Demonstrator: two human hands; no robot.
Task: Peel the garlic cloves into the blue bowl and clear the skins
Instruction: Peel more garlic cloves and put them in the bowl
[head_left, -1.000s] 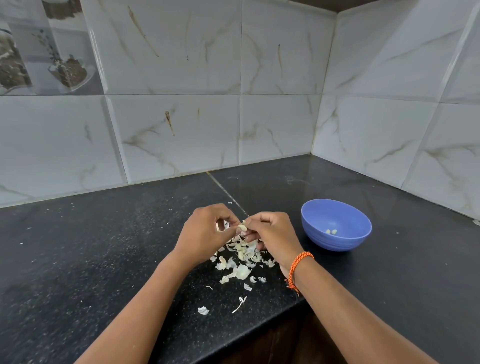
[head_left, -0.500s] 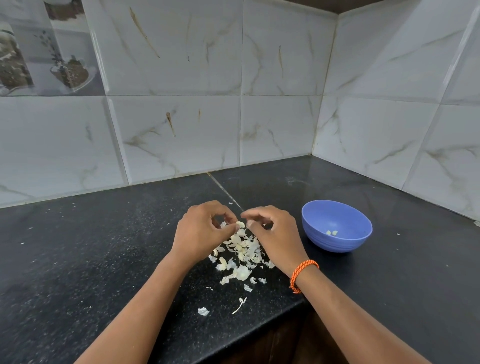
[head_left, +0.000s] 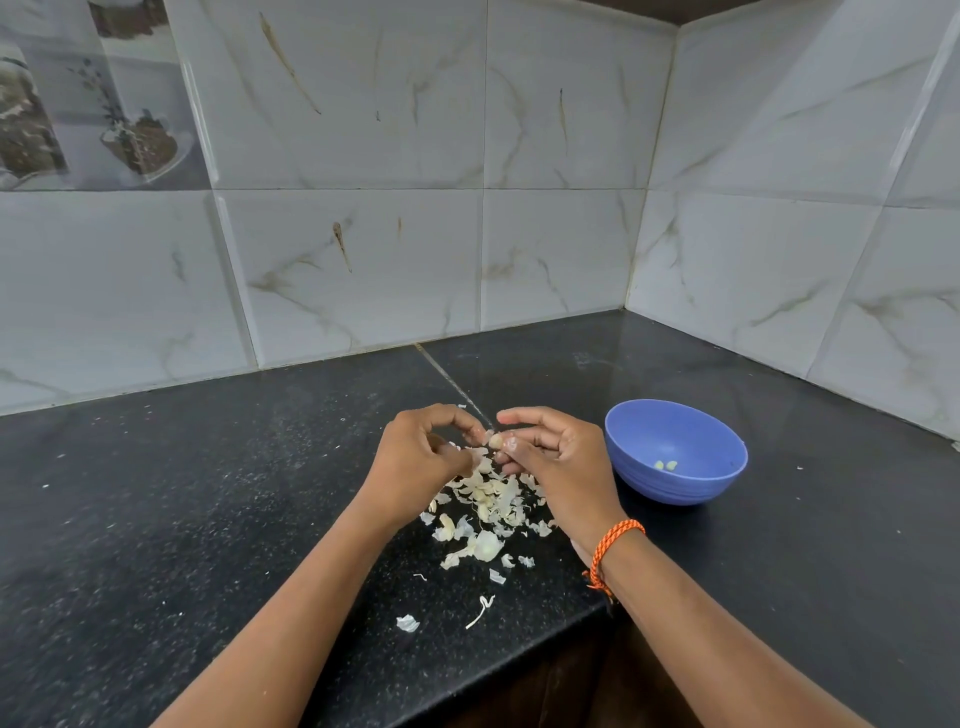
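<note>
The garlic clove (head_left: 496, 441) sits between the two hands, just above the pile of skins (head_left: 485, 506), near the front edge of the black counter (head_left: 208, 519). The right hand (head_left: 558, 465) pinches it with curled fingers. The left hand (head_left: 415, 460) has its fingers curled too, with a bit of white skin at its fingertips — it looks like it is pinching a torn-off piece, but that part is small and hard to be sure of.

A moment ago the two hands were pressed close together over the clove. Now they have come a little apart, and the clove shows pale and bare between them. That likely means one more strip of skin has come off — this clove looks almost peeled.

The blue bowl (head_left: 675, 452) stands on the counter just to the right of the right hand, not touching it. Two small peeled cloves (head_left: 666, 465) lie at its bottom, the same as before, so this clove has not gone in yet.

The skins are spread on the counter under the hands, and a few bits lie closer to the front edge. None are cleared away yet, so that part of the job looks far off.

An orange band (head_left: 615, 545) is on the right wrist.
</note>
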